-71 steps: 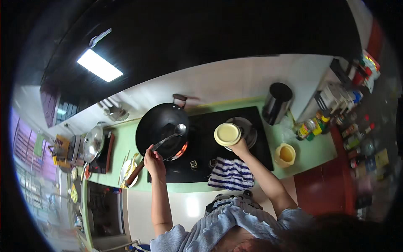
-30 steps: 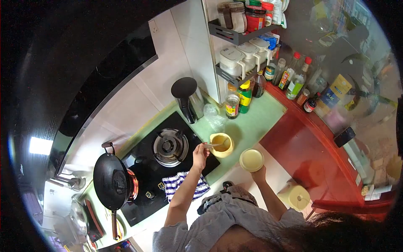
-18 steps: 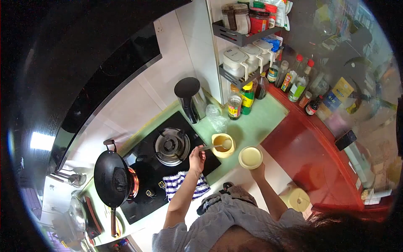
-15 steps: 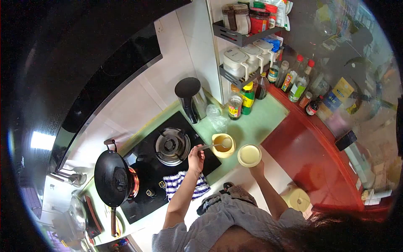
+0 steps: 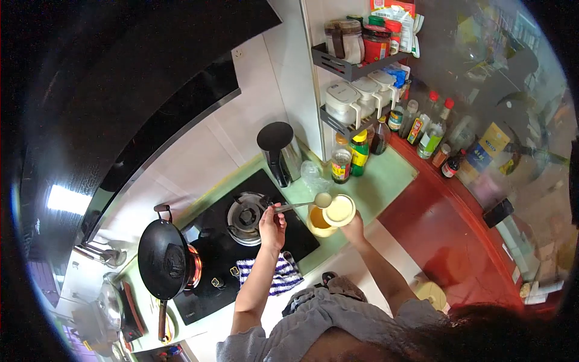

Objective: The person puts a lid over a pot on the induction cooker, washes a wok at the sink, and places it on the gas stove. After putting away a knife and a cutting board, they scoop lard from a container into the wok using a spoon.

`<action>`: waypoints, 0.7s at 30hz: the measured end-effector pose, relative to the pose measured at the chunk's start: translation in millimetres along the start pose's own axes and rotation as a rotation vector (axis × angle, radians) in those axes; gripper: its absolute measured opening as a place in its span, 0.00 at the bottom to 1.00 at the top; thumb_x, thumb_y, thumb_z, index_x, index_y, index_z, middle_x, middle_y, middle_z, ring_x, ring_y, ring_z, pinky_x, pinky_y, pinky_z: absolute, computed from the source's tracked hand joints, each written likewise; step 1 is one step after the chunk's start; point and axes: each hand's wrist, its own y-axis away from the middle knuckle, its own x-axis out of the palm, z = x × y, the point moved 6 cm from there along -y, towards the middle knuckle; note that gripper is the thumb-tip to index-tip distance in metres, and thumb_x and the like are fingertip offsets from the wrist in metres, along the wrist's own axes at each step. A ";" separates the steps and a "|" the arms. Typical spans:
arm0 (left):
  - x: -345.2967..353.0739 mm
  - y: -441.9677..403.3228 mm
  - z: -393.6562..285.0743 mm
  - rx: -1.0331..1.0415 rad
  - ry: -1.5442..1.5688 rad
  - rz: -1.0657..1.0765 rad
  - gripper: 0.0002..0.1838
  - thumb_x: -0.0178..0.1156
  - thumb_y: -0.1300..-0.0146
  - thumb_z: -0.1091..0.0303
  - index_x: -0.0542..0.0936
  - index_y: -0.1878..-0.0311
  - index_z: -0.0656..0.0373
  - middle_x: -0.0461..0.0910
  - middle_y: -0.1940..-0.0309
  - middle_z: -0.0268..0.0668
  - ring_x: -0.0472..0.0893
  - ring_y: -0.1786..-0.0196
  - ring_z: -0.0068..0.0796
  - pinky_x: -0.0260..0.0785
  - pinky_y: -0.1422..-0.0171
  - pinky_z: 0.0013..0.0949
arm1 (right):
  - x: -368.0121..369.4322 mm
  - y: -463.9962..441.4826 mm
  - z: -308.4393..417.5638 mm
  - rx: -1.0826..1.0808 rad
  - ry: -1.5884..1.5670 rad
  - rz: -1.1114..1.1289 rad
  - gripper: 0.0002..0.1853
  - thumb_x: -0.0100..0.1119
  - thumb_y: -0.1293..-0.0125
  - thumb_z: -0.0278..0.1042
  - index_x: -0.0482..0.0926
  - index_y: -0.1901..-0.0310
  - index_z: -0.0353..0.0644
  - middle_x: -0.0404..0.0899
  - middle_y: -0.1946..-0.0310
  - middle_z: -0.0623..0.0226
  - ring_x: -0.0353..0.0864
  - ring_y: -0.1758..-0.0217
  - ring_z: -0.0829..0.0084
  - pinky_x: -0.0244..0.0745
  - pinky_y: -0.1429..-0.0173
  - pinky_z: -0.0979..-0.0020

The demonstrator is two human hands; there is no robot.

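Note:
My left hand [image 5: 272, 229] is closed on the handle of a small ladle [image 5: 295, 206]. The ladle's bowl is raised above the back rim of a yellow pot [image 5: 316, 222] on the counter, with something yellowish inside. In my right hand [image 5: 354, 230] is a round pale-yellow lid [image 5: 339, 210], gripped at its near edge. The lid hovers over the pot's right side and hides part of its opening. Whether lid and pot touch, I cannot tell.
A wok [image 5: 163, 258] sits over a glowing burner on the black hob [image 5: 208, 241]. A striped cloth [image 5: 283, 274] lies at the hob's front edge. Behind the pot are a plastic bag [image 5: 313, 175], a tall metal container [image 5: 279, 154] and several bottles [image 5: 360, 154]. Shelves hold seasoning boxes [image 5: 342, 102].
The ladle has risen out of the pot as my left hand moved left and up. My right hand has brought the lid leftward over the pot.

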 end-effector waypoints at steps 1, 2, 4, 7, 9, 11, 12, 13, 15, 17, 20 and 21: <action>2.3 0.8 -5.2 0.011 0.022 0.022 0.12 0.45 0.35 0.62 0.73 0.58 0.60 0.70 0.80 0.28 0.66 0.80 0.16 0.59 0.76 0.18 | 2.7 -9.8 19.4 -0.064 0.000 0.015 0.17 0.67 0.58 0.33 0.77 0.64 0.39 0.78 0.64 0.58 0.76 0.62 0.58 0.70 0.58 0.64; 4.0 2.4 -10.8 0.022 0.044 0.043 0.13 0.46 0.35 0.62 0.73 0.58 0.61 0.70 0.80 0.28 0.67 0.80 0.16 0.60 0.76 0.18 | 7.4 -17.2 36.2 -0.071 -0.003 0.024 0.17 0.67 0.58 0.33 0.77 0.64 0.39 0.78 0.64 0.58 0.76 0.62 0.58 0.70 0.58 0.64; 4.7 8.4 -24.1 0.040 0.067 0.034 0.13 0.46 0.34 0.61 0.72 0.58 0.61 0.71 0.80 0.28 0.67 0.81 0.16 0.60 0.77 0.18 | 21.1 -24.9 57.1 -0.079 -0.089 0.019 0.17 0.67 0.57 0.34 0.77 0.64 0.39 0.78 0.63 0.59 0.76 0.60 0.59 0.70 0.57 0.64; -3.3 19.5 -47.2 0.087 0.091 0.012 0.13 0.45 0.34 0.61 0.73 0.58 0.60 0.71 0.81 0.28 0.67 0.81 0.16 0.60 0.78 0.18 | 59.7 -28.1 57.3 -0.082 -0.121 0.075 0.17 0.66 0.55 0.34 0.76 0.63 0.39 0.78 0.64 0.59 0.77 0.59 0.60 0.71 0.56 0.64; -12.9 30.9 -67.0 0.123 0.096 -0.032 0.13 0.45 0.35 0.60 0.73 0.59 0.60 0.71 0.82 0.28 0.67 0.82 0.16 0.59 0.79 0.18 | 87.8 -27.8 62.4 -0.073 -0.131 0.108 0.18 0.66 0.56 0.34 0.75 0.61 0.40 0.78 0.64 0.59 0.77 0.59 0.62 0.71 0.56 0.67; -31.5 41.8 -85.3 0.163 0.100 -0.078 0.13 0.46 0.35 0.61 0.73 0.59 0.60 0.71 0.82 0.29 0.67 0.82 0.16 0.58 0.79 0.17 | 108.6 -28.6 98.8 -0.069 -0.242 0.150 0.19 0.67 0.56 0.33 0.75 0.60 0.40 0.78 0.64 0.59 0.77 0.59 0.62 0.71 0.56 0.67; -42.3 48.4 -95.7 0.182 0.093 -0.100 0.12 0.46 0.35 0.62 0.73 0.59 0.60 0.70 0.83 0.29 0.67 0.82 0.15 0.57 0.80 0.16 | 118.5 -27.1 119.4 -0.051 -0.341 0.163 0.20 0.67 0.56 0.33 0.75 0.60 0.40 0.78 0.63 0.60 0.77 0.58 0.63 0.71 0.55 0.68; -53.0 55.2 -106.3 0.207 0.096 -0.133 0.12 0.46 0.35 0.62 0.73 0.60 0.60 0.70 0.83 0.28 0.66 0.82 0.14 0.55 0.81 0.16 | 132.3 -23.1 131.3 -0.050 -0.256 0.221 0.20 0.67 0.56 0.32 0.75 0.59 0.39 0.78 0.63 0.60 0.77 0.58 0.64 0.72 0.55 0.69; -81.5 71.3 -128.4 0.258 0.117 -0.205 0.12 0.46 0.35 0.62 0.74 0.61 0.60 0.70 0.83 0.28 0.66 0.83 0.14 0.56 0.81 0.16 | 162.7 -14.6 161.3 -0.096 -0.307 0.303 0.20 0.67 0.56 0.33 0.75 0.59 0.39 0.78 0.63 0.60 0.77 0.58 0.64 0.72 0.55 0.69; -111.5 90.6 -153.5 0.312 0.155 -0.276 0.12 0.46 0.35 0.62 0.74 0.61 0.61 0.71 0.83 0.28 0.66 0.84 0.14 0.56 0.81 0.15 | 196.6 -0.3 184.0 -0.111 -0.267 0.384 0.21 0.67 0.56 0.33 0.74 0.58 0.39 0.78 0.62 0.60 0.77 0.57 0.64 0.71 0.54 0.68; -156.2 123.8 -194.2 0.432 0.148 -0.297 0.13 0.45 0.35 0.62 0.73 0.61 0.62 0.70 0.83 0.28 0.67 0.82 0.14 0.60 0.79 0.15 | 250.1 25.4 221.4 -0.140 -0.373 0.517 0.22 0.68 0.57 0.33 0.74 0.58 0.38 0.78 0.62 0.59 0.77 0.57 0.64 0.72 0.55 0.68; -172.4 134.5 -207.6 0.463 0.156 -0.330 0.13 0.45 0.34 0.62 0.74 0.61 0.62 0.70 0.83 0.28 0.67 0.83 0.14 0.59 0.80 0.15 | 267.2 34.9 233.9 -0.143 -0.417 0.561 0.22 0.69 0.57 0.34 0.74 0.59 0.38 0.78 0.62 0.59 0.78 0.57 0.63 0.72 0.55 0.68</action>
